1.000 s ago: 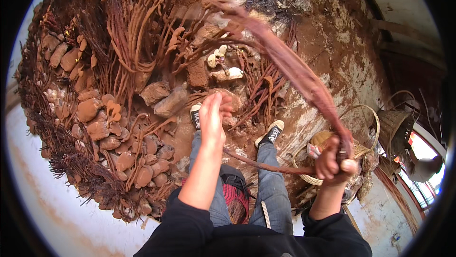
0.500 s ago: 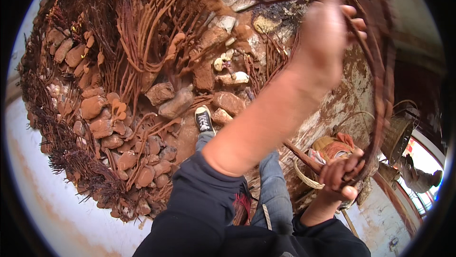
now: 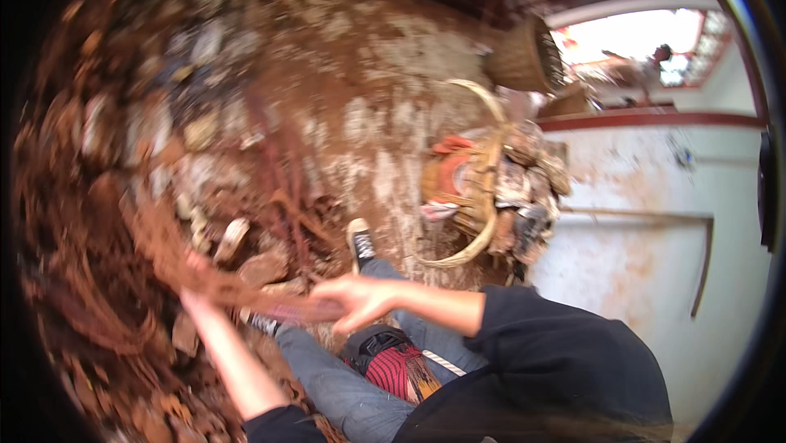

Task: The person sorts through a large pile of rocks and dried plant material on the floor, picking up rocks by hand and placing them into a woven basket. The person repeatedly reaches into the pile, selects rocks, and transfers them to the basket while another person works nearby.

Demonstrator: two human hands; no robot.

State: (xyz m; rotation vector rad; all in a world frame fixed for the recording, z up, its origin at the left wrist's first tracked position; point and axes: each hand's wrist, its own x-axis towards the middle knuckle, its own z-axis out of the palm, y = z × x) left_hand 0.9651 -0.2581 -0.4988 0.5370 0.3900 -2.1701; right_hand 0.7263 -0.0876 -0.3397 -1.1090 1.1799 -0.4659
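Brown strand bundle (image 3: 233, 288), one end inside right hand's (image 3: 359, 297) curled grip; left hand's (image 3: 194, 300) unclear

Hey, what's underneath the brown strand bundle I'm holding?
Around the brown strand bundle, a reddish-brown stone and black sneaker show, blurred. Whatever lies directly under it is covered, so I can't tell.

Stained pale wall (image 3: 630, 189); brown, white-patched floor (image 3: 368, 124); bright window (image 3: 626, 33) upper right.
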